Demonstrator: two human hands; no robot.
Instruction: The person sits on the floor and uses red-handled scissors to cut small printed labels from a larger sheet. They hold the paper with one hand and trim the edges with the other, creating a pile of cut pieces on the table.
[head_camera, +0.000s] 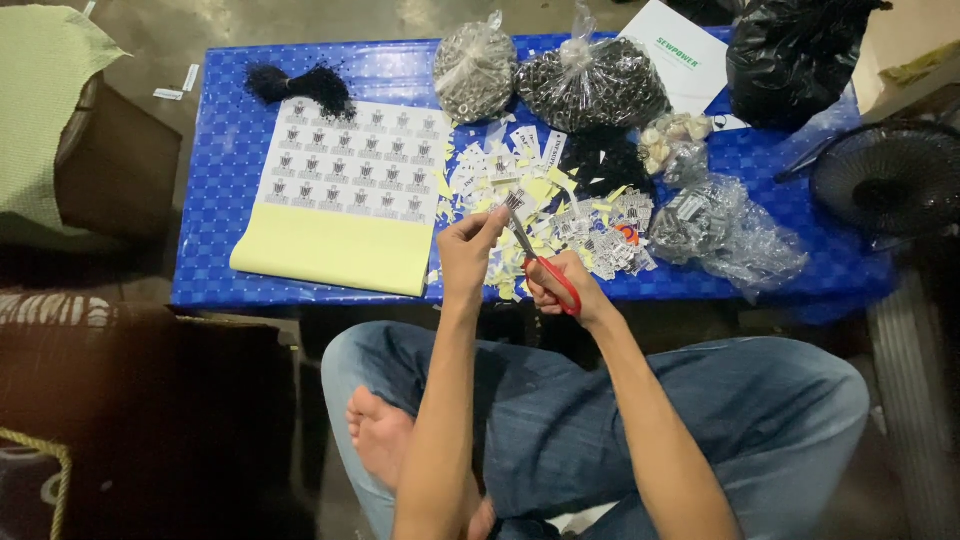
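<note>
Left hand (468, 252) pinching small printed label (514, 201) between fingertips, raised over front edge of blue surface (220, 200). Right hand (560, 285) closed around red-handled scissors (545, 268), blades at label. Both forearms angled up from lap, above cut-label pile (560, 215).

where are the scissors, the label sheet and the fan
scissors (556, 280), head view, on the red handle in the right hand
label sheet (355, 165), head view, on the middle of its printed rows
fan (890, 180), head view, on the black grille
</note>
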